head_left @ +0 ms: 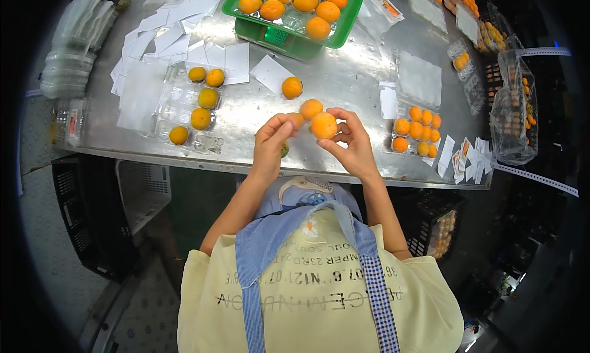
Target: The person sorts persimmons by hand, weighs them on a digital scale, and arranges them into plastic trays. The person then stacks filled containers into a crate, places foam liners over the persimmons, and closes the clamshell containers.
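One fruit in right hand, table edge close, metal showing rightward

So the outfit is a pale yellow tee with short sleeves and faded dark lettering across the chest, upside down from up here, with one line looking struck through. There's a cute little white flower with an orange middle near the apron edge. The apron straps don't even match: one's plain denim blue, the other turns into blue-and-white check. Paler blue cloth shows beyond, cartoonish print. Left hand and right hand are both bare.
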`<state>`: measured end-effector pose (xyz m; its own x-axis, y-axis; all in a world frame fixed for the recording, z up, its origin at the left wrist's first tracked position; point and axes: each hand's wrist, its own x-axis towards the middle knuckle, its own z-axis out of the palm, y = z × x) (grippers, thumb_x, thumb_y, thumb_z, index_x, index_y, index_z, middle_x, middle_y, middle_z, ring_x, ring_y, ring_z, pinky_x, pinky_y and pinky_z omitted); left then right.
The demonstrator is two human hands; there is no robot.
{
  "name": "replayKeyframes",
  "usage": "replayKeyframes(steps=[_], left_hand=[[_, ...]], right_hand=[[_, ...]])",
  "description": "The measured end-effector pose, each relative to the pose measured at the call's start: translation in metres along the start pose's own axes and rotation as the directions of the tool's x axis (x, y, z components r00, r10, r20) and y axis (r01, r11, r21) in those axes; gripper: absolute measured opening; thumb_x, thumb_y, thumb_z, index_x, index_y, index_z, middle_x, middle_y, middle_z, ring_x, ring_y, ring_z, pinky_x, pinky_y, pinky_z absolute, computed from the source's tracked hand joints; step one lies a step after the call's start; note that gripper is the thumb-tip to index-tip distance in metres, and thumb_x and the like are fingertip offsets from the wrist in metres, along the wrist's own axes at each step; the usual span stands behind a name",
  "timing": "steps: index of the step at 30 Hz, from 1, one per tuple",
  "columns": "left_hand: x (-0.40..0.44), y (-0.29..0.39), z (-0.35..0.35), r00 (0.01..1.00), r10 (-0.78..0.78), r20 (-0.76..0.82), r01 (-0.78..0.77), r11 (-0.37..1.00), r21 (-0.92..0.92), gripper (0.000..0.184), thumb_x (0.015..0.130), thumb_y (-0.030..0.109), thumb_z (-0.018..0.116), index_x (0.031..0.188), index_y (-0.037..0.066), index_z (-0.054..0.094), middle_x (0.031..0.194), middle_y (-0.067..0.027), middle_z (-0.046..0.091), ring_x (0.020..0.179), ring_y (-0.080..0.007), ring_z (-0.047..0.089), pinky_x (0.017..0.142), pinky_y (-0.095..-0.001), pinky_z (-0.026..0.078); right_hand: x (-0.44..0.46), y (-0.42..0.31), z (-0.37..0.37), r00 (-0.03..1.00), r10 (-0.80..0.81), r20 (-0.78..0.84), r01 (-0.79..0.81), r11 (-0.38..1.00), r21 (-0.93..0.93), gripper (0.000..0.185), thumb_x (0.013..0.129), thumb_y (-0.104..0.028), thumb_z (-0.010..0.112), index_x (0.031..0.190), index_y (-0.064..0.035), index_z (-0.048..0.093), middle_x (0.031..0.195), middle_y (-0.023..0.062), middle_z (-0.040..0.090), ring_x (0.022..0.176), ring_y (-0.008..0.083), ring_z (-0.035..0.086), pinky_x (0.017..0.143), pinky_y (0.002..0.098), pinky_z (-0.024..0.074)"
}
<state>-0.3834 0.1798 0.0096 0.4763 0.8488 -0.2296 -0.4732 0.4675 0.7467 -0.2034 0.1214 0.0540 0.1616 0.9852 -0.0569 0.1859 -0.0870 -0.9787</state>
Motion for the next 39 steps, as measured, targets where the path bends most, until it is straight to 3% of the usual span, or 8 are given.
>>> replayKeyframes(steps=[4,13,16,19,22,34,37,39], left_hand=[[-0.001,0.01,0.015,0.996,0.077,-0.046,-0.069,0.984,0.166,0.011,0.088,0.009,0.062,0.097,0.004,0.066,0.097,-0.002,0.061,0.091,-0.0099,0.056,0.081,-0.0248,0.044],[0.003,0.01,0.012,0.98,0.197,-0.032,-0.192,0.975,0.115,0.014,0.081,-0.004,0.066,0.093,0.003,0.067,0.094,-0.003,0.06,0.091,-0.0118,0.057,0.083,-0.0251,0.046],[0.006,0.0,0.006,0.978,0.208,-0.023,-0.204,0.972,0.116,0.014,0.08,-0.005,0.066,0.092,0.003,0.067,0.092,-0.0027,0.06,0.09,-0.0117,0.057,0.083,-0.0249,0.046],[0.008,-0.001,0.006,0.984,0.171,-0.057,-0.163,0.979,0.127,0.016,0.079,-0.004,0.067,0.094,0.003,0.067,0.092,-0.0032,0.063,0.087,-0.0106,0.057,0.081,-0.0241,0.046],[0.009,0.003,0.011,0.988,0.08,-0.131,-0.061,0.988,0.144,0.017,0.08,-0.003,0.067,0.096,0.003,0.068,0.093,-0.0041,0.066,0.084,-0.0098,0.058,0.078,-0.0229,0.046],[0.02,-0.004,0.004,0.991,0.114,-0.065,-0.103,0.984,0.146,0.016,0.081,0.001,0.067,0.098,0.003,0.066,0.095,-0.0046,0.065,0.084,-0.0104,0.059,0.073,-0.0226,0.046],[0.023,0.0,0.001,0.998,0.017,-0.068,-0.008,0.991,0.134,0.02,0.083,0.004,0.066,0.103,0.003,0.064,0.103,-0.0042,0.065,0.093,-0.0107,0.059,0.08,-0.0234,0.047],[0.026,0.009,0.008,0.998,-0.039,-0.055,0.045,0.991,0.123,0.026,0.087,0.012,0.064,0.111,0.003,0.06,0.104,-0.0057,0.063,0.091,-0.0118,0.059,0.079,-0.0249,0.048]], right_hand=[[0.0,0.002,0.003,0.999,0.001,0.038,-0.003,0.999,0.053,0.056,0.073,-0.005,0.076,0.123,-0.005,0.05,0.113,0.0091,0.052,0.086,0.0155,0.061,0.071,0.0265,0.0521],[0.004,0.004,0.002,0.997,0.026,0.071,-0.031,0.997,0.074,0.055,0.075,-0.005,0.075,0.124,-0.0048,0.049,0.116,0.009,0.052,0.09,0.0153,0.061,0.073,0.0264,0.0517],[0.004,0.003,0.001,0.991,0.089,0.099,-0.111,0.964,0.241,0.056,0.078,-0.005,0.072,0.127,-0.0045,0.045,0.121,0.0103,0.052,0.095,0.0171,0.062,0.073,0.0273,0.0518],[0.005,-0.001,-0.003,0.977,0.159,0.145,-0.203,0.903,0.379,0.055,0.082,-0.005,0.068,0.13,-0.004,0.041,0.124,0.012,0.051,0.098,0.0206,0.062,0.074,0.0288,0.0521],[0.008,0.005,-0.006,0.98,0.151,0.129,-0.191,0.891,0.411,0.055,0.084,-0.005,0.066,0.132,-0.0033,0.039,0.122,0.0124,0.052,0.096,0.0226,0.063,0.073,0.0295,0.0522],[0.02,0.002,0.0,0.981,0.17,0.096,-0.195,0.888,0.416,0.056,0.082,-0.005,0.069,0.13,-0.002,0.041,0.119,0.0121,0.054,0.094,0.0207,0.062,0.075,0.0294,0.0527],[0.022,0.008,0.0,0.987,0.142,0.078,-0.16,0.926,0.341,0.057,0.079,-0.002,0.07,0.129,-0.0035,0.042,0.127,0.0112,0.052,0.097,0.0168,0.061,0.074,0.0266,0.0508],[0.025,0.008,-0.001,0.995,0.085,0.057,-0.094,0.978,0.188,0.057,0.077,-0.003,0.072,0.127,-0.0035,0.044,0.124,0.0105,0.053,0.092,0.0145,0.061,0.074,0.026,0.0508]])
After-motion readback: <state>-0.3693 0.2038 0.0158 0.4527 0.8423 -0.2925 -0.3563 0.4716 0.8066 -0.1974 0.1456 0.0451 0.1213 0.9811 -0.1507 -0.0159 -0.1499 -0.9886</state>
